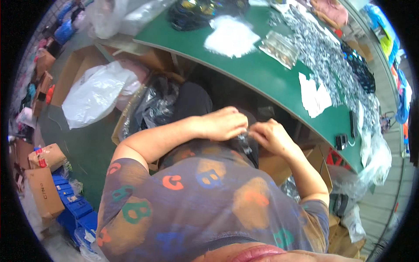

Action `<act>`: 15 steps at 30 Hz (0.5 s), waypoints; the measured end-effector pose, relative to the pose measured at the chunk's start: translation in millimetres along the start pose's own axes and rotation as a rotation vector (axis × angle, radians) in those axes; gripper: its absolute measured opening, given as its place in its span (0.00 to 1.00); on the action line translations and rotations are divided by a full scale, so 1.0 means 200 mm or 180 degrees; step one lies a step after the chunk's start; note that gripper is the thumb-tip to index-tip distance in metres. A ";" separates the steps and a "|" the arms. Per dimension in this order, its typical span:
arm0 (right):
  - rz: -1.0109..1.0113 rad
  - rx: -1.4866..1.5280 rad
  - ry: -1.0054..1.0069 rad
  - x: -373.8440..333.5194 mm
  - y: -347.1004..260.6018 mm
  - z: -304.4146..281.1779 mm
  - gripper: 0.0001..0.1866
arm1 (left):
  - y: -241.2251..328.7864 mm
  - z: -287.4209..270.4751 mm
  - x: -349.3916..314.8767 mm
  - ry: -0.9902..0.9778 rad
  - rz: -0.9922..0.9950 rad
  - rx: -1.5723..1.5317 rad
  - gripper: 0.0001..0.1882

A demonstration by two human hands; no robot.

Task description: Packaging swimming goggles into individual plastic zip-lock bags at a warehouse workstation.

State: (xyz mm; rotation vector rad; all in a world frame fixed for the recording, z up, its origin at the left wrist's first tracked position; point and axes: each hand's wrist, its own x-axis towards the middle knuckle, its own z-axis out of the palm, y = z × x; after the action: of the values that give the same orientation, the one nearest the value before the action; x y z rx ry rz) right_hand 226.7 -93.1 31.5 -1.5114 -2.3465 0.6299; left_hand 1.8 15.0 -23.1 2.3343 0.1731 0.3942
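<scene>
My left hand (pixel 228 124) and my right hand (pixel 272 136) are close together above my lap, just in front of the green table's near edge. Both have their fingers curled in and pressed together. A small clear plastic bag (pixel 245 143) hangs between them, pinched at its top by the fingers. What is inside the bag is too small to tell. The left fingertips are partly hidden behind the back of that hand.
The green table (pixel 257 78) bears a white pile (pixel 231 36), a clear bag of small pieces (pixel 279 48), white paper slips (pixel 313 95) and a long heap of small clear packets (pixel 321 54). An open carton with plastic bags (pixel 98 91) stands left; blue boxes (pixel 72 196) lie lower left.
</scene>
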 end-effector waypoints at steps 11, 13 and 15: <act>-0.0568 0.0409 -0.0499 -0.02 -0.09 -0.20 0.14 | 0.22 -0.20 -0.05 -0.0971 0.0482 0.0620 0.09; -0.0372 0.0517 -0.0568 -0.05 -0.05 -0.24 0.13 | 0.20 -0.20 -0.05 -0.0841 0.0606 0.0716 0.08; -0.0312 0.0476 -0.0513 -0.09 -0.05 -0.27 0.13 | 0.21 -0.20 -0.04 -0.0836 0.0584 0.0542 0.07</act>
State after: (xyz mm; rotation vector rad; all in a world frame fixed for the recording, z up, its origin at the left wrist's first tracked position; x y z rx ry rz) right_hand 250.7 -101.7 84.3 -1.3173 -2.4114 0.9109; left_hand -18.1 9.5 31.4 2.5526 -0.1406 0.1624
